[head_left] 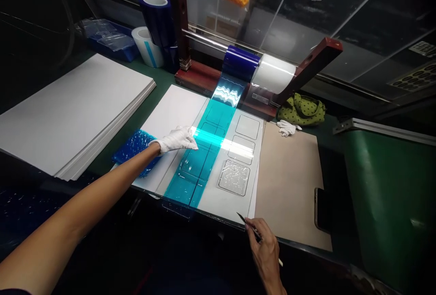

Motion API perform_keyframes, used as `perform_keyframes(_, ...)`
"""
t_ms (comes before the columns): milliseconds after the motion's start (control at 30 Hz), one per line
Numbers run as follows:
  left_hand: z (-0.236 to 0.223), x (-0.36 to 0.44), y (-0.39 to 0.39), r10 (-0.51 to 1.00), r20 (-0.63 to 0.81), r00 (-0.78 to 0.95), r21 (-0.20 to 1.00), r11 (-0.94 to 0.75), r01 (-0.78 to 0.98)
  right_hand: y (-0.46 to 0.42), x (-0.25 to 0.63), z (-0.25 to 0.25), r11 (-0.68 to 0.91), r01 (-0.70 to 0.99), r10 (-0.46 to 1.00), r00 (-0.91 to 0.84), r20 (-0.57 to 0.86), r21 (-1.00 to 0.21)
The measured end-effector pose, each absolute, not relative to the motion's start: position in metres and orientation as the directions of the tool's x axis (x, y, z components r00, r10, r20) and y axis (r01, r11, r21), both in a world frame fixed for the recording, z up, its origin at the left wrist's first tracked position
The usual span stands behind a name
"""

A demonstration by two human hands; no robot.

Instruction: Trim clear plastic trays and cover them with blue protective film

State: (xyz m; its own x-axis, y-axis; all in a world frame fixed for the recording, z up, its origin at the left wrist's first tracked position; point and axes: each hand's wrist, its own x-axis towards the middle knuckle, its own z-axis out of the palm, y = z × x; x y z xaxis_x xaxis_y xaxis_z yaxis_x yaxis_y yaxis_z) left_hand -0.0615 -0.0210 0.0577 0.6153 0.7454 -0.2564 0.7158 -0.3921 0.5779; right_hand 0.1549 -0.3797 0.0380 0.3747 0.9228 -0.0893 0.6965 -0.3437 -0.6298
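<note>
My left hand (177,140), in a white glove, rests at the left edge of a clear blue film strip (204,159). Its fingers look stretched out over the film. The strip runs down from a dark blue film roll (240,63) across a white sheet (225,199) printed with rounded rectangle outlines. Bare and near the table's front edge, my right hand (265,247) grips a slim craft knife (241,217), its dark tip pointing up and left. A small clear film piece (234,177) lies over the lowest right outline.
A red-brown wooden stand (199,75) carries the blue roll and a clear roll (275,73). Stacked white sheets (78,104) lie left; blue film pieces (134,149) lie nearer. Right are brown board (289,172), a phone (322,208), a glove (286,128) and a green dotted pouch (302,110).
</note>
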Motion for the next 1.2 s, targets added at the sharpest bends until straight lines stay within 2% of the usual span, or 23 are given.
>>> perform_keyframes(100,0.046,-0.063,-0.017,0.66,-0.36,0.659,0.571,-0.403,0.715,-0.377,0.152,0.041,-0.349,0.705,0.923,0.372,-0.097,-0.617)
perform_keyframes(233,0.036,-0.062,-0.014,0.669,-0.359,0.65,0.546,-0.415,0.728,-0.371,0.149,0.046,-0.354,0.709,0.923,0.369,-0.106,-0.61)
perform_keyframes(433,0.055,-0.068,-0.027,0.865,-0.171,0.472,0.462,-0.353,0.814,-0.352,0.144,0.054,-0.321,0.735,0.939,0.332,-0.096,-0.598)
perform_keyframes(533,0.065,-0.088,-0.064,0.928,-0.046,0.37,0.416,-0.319,0.852,-0.329,0.13,0.053,-0.279,0.783,0.953,0.297,-0.061,-0.557)
perform_keyframes(600,0.061,-0.104,-0.1,0.943,-0.023,0.333,0.38,-0.3,0.875,-0.308,0.115,0.049,-0.245,0.828,0.966,0.254,-0.053,-0.504)
perform_keyframes(767,0.016,-0.135,-0.178,0.94,-0.06,0.336,0.312,-0.302,0.901,-0.251,0.07,0.034,-0.119,0.926,0.993,0.104,-0.059,-0.359)
perform_keyframes(900,-0.015,-0.14,-0.199,0.953,-0.096,0.288,0.283,-0.252,0.926,-0.216,0.041,0.024,-0.047,0.957,0.993,0.014,-0.116,-0.286)
perform_keyframes(1200,-0.022,-0.138,-0.207,0.976,-0.128,0.176,0.281,-0.135,0.95,-0.184,0.014,0.009,0.06,0.976,0.969,-0.107,-0.225,-0.207)
